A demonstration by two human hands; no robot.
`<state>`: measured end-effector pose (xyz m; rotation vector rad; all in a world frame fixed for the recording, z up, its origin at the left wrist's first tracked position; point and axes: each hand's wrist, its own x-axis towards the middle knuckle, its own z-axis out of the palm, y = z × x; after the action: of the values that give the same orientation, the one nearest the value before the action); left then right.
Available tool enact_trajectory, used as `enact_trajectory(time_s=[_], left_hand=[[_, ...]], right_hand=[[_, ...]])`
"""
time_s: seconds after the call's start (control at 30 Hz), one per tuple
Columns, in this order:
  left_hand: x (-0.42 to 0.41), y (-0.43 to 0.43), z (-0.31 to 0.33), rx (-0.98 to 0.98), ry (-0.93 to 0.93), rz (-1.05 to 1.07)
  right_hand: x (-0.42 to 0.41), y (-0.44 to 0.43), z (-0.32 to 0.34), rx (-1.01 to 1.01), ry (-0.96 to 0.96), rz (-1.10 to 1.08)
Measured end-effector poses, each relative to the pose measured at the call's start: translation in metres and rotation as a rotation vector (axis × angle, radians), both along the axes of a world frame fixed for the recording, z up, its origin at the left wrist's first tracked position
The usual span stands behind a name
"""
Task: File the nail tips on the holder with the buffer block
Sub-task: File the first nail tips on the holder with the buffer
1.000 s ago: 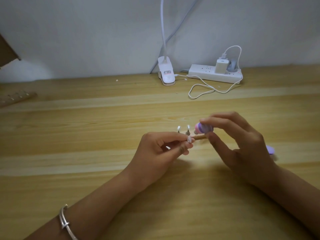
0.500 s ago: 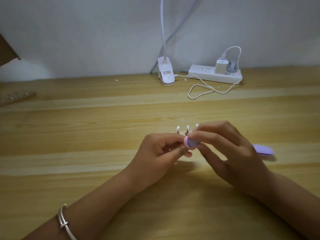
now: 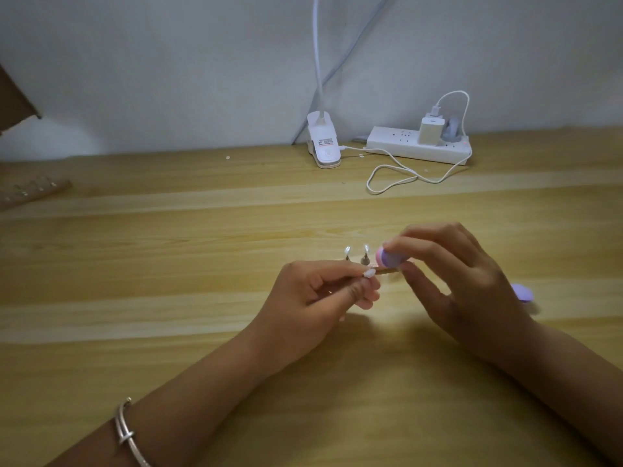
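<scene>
My left hand pinches the near end of a thin wooden nail-tip holder above the table's middle. Two clear nail tips stand upright on small pegs along it. My right hand grips a pink and purple buffer block between thumb and fingers. The block's rounded end sits against the holder just right of the two visible tips. The holder's right part is hidden behind the block and my fingers.
A purple object lies on the wooden table behind my right hand. At the back stand a white clip lamp and a power strip with a charger and looped cable. Another holder strip lies far left.
My right hand has swept the buffer block back to the right and slightly up along the holder, after moving left half a second ago. My left hand keeps its grip.
</scene>
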<state>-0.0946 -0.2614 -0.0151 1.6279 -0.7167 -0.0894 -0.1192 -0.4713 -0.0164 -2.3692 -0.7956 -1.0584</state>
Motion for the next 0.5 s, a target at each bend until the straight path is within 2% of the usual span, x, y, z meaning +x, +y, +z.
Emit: enact_trajectory(time_s=[0.2, 0.37, 0.5], left_hand=[[0.0006, 0.0018, 0.0018, 0.028, -0.082, -0.021], [0.0000, -0.0007, 0.0001, -0.011, -0.023, 0.000], [0.0017, 0.0016, 0.0000, 0.048, -0.103, -0.002]], right_hand=[[-0.0052, 0.0072, 0.0001, -0.091, -0.015, 0.113], [-0.0010, 0.0017, 0.0008, 0.035, 0.001, 0.021], [-0.0051, 0.0083, -0.0029, -0.020, 0.009, 0.133]])
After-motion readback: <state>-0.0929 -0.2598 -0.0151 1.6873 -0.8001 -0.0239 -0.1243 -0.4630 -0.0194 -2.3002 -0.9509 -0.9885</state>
